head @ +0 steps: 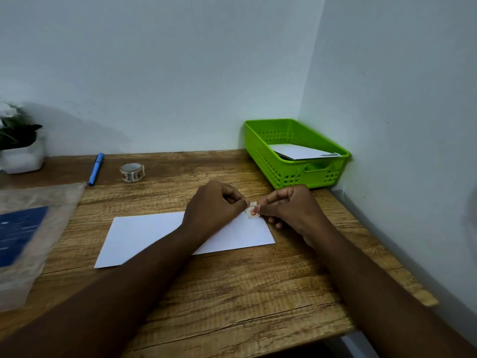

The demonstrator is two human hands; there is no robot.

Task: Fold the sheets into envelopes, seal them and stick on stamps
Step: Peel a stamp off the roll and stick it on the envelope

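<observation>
While both pinch the small stamp (253, 210) over the white envelope's (144, 235) far right corner, left hand (214, 206) and right hand (289, 208) meet just before the green basket (289, 174).

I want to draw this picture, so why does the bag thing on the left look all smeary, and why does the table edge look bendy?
In the head view the plastic bag at the left edge is blurred, while the stamp between the left hand and right hand is fairly sharp; the wide-angle lens bends the table edges; the light is dim and soft, with a faint shadow behind the plant.
</observation>
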